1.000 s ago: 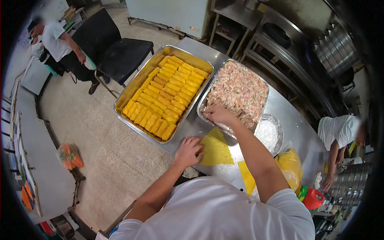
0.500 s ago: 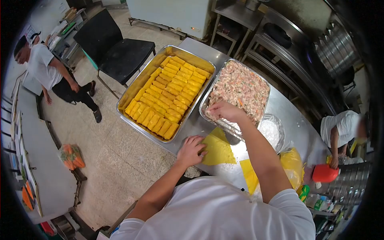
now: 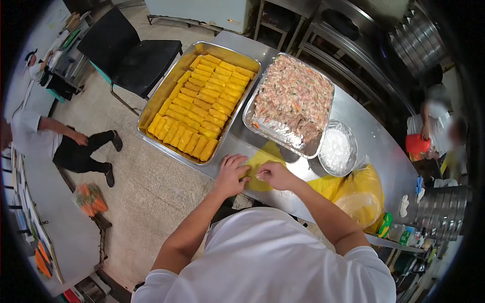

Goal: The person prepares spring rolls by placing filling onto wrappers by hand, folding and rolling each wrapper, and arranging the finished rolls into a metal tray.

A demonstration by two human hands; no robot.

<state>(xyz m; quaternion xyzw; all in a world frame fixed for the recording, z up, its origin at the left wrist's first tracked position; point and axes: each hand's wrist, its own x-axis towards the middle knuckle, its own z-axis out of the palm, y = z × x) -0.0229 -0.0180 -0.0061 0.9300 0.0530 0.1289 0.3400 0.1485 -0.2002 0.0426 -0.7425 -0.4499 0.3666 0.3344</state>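
Observation:
My left hand [image 3: 232,175] lies with its fingers spread at the left edge of a yellow wrapper sheet [image 3: 269,151] on the steel table. Just right of it, my right hand [image 3: 278,175] is pinched over the sheet, a small pale bit of meat filling at its fingertips. Beyond them stands a deep metal tray [image 3: 160,101] with rows of yellow rolls [image 3: 204,106]. Beside it, a second metal tray [image 3: 290,137] holds chopped raw meat filling [image 3: 293,96] with orange shreds; its near end shows bare metal.
A round metal bowl [image 3: 339,146] with whitish contents stands right of the filling tray. A yellow plastic bag [image 3: 362,194] sits near my right forearm. A black chair [image 3: 136,60] stands past the table's left edge. Co-workers are at left and right, one beside a red container [image 3: 418,145].
My right hand has left the filling tray and come down beside my left hand over the yellow sheet. The view has shifted. The person at left has moved.

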